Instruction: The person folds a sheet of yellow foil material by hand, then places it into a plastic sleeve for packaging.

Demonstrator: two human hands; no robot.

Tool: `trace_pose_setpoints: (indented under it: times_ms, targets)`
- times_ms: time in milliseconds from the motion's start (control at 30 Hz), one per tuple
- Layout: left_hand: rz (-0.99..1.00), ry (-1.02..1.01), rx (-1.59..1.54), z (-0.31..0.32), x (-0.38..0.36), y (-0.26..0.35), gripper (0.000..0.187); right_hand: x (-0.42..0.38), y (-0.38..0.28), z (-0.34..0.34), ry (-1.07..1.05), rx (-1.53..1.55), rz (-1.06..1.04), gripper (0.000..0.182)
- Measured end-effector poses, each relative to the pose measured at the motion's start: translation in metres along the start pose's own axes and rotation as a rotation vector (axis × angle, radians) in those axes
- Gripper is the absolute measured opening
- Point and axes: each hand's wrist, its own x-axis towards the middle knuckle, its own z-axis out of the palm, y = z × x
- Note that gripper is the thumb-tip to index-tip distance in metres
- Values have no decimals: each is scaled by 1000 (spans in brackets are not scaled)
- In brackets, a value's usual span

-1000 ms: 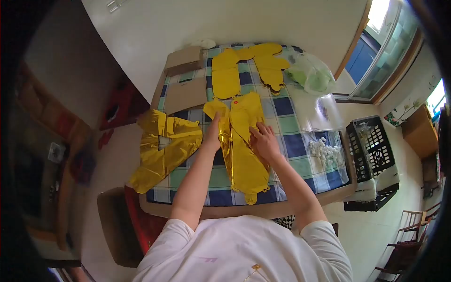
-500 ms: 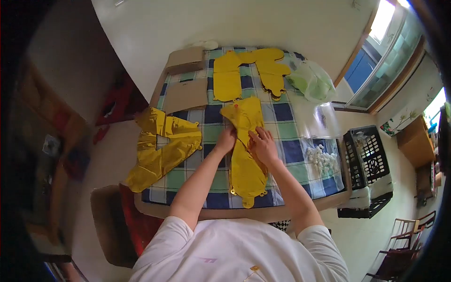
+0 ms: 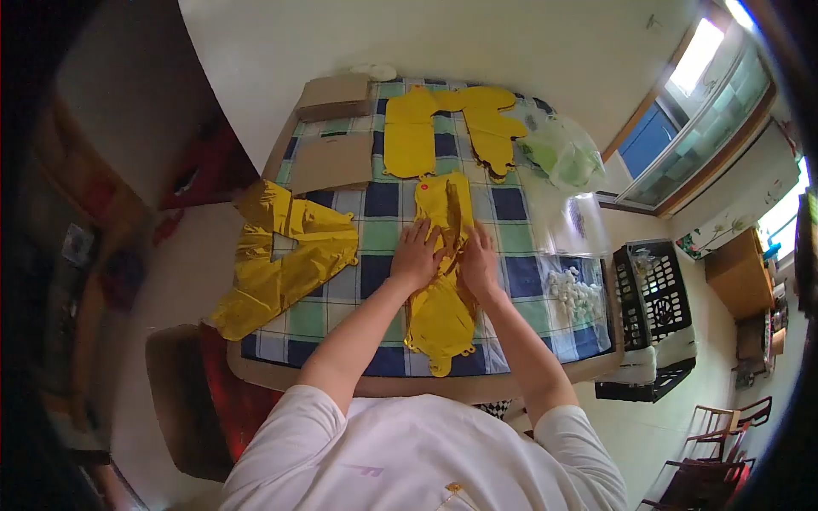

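A deflated gold foil balloon (image 3: 440,328) lies lengthwise in front of me, creased and partly folded along its middle. My left hand (image 3: 417,257) lies on its left side with the fingers spread. My right hand (image 3: 480,262) is at its right edge, the edge gathered between thumb and fingers; the exact grip is partly hidden. Further left a larger, crinkled gold foil balloon (image 3: 290,264) overhangs the table edge. Beyond my hands lie a flat gold foil balloon (image 3: 411,136) and another gold foil stack (image 3: 494,128).
A checked cloth (image 3: 388,204) covers the table. Cardboard pieces (image 3: 332,162) lie at the back left. At the right are a greenish plastic bag (image 3: 567,153), clear plastic (image 3: 575,223) and small white pieces (image 3: 575,294). A black crate (image 3: 652,294) stands beside the table.
My left hand has moved from the balloon's left edge onto its top. My right hand has shifted to the right edge, and the balloon's upper part is now folded inward. The view has shifted slightly.
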Motion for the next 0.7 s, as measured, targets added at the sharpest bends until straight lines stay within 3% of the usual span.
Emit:
trace_pose_setpoints:
  times_ms: [67, 167, 367, 567, 700]
  targets:
    - [1, 15, -2, 4, 1, -2, 54, 5, -11, -9, 154, -42, -80, 44]
    - [-8, -5, -22, -15, -2, 6, 53, 8, -24, -11, 102, -7, -137, 41]
    - [22, 52, -43, -10, -5, 4, 53, -4, -17, 1, 24, -1, -26, 31]
    - [-3, 71, -75, -17, -3, 8, 49, -2, -22, 4, 96, -144, -243, 31]
    - [-9, 273, -316, 7, 16, -27, 38, -3, -13, 15, 28, -159, -185, 31]
